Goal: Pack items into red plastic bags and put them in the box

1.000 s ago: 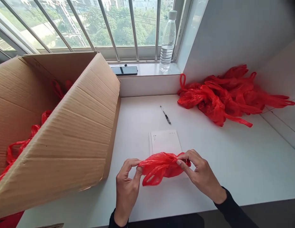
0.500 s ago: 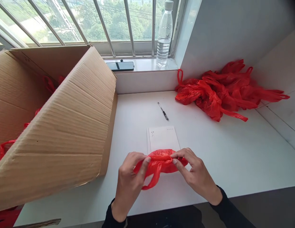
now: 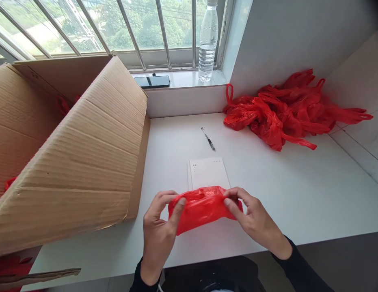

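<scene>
A red plastic bag (image 3: 204, 211) is stretched sideways between my two hands, just above the front part of the table. My left hand (image 3: 160, 231) pinches its left end between thumb and fingers. At the other end, my right hand (image 3: 252, 215) grips the bag the same way. The bag covers the near edge of a white notepad (image 3: 208, 172), which has small handwritten marks along its top and left. Beyond the notepad lies a black and clear pen (image 3: 208, 139).
An open cardboard box (image 3: 85, 154) with red bags inside takes up the left side. A heap of red plastic bags (image 3: 286, 111) lies at the back right against the wall. On the window sill are a phone (image 3: 152, 82) and a water bottle (image 3: 208, 48).
My hands have moved slightly apart, and the bunched bag is now spread into a flatter, wider strip. The loose handle that hung down in front no longer shows.
</scene>
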Demonstrator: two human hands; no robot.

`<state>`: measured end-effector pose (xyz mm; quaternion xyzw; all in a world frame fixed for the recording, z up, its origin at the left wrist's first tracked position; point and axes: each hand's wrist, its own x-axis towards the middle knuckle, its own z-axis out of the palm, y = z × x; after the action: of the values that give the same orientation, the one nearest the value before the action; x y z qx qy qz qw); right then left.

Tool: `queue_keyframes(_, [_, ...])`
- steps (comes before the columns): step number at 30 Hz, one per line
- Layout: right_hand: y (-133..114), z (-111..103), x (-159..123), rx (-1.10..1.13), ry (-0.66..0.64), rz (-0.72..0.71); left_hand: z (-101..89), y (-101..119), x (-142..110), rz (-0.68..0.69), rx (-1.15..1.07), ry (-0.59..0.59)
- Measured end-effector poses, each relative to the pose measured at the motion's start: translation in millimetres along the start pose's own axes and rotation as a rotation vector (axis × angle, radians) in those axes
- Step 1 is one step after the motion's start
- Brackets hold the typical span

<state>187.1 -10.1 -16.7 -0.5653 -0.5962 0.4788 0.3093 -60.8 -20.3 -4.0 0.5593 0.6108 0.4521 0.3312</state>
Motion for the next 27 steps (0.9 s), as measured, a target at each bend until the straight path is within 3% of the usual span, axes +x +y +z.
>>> queue_keyframes(4, [17, -9, -9, 0.202, 0.161, 0.049, -2.5, -3, -6, -0.011, 0.033, 0.179])
queue_keyframes(6, [13, -6, -11, 0.207, 0.117, 0.021, -0.9, 2, -7, 0.057, 0.107, 0.217])
queue_keyframes(9, [-2, 2, -7, 0.072, 0.047, -0.04, 0.4, 14, -7, 0.087, 0.136, 0.168])
queue_keyframes(13, [-16, 6, -5, 0.008, 0.081, -0.1, -3.6, 24, -9, -0.106, -0.001, 0.147])
queue_keyframes(17, [-23, 5, -20, -0.005, 0.299, -0.134, -7.3, 23, -12, -0.256, -0.15, 0.147])
queue_keyframes(20, [-40, 9, -31, -0.022, 0.446, -0.355, -6.3, 21, -11, -0.318, -0.303, 0.135])
queue_keyframes(24, [-62, 19, -22, -0.234, 0.127, -0.689, -3.9, 25, -9, -0.383, -0.61, 0.094])
queue_keyframes(27, [-59, 25, -3, -0.492, 0.02, -0.669, -2.3, 29, -8, -0.469, -0.792, 0.069])
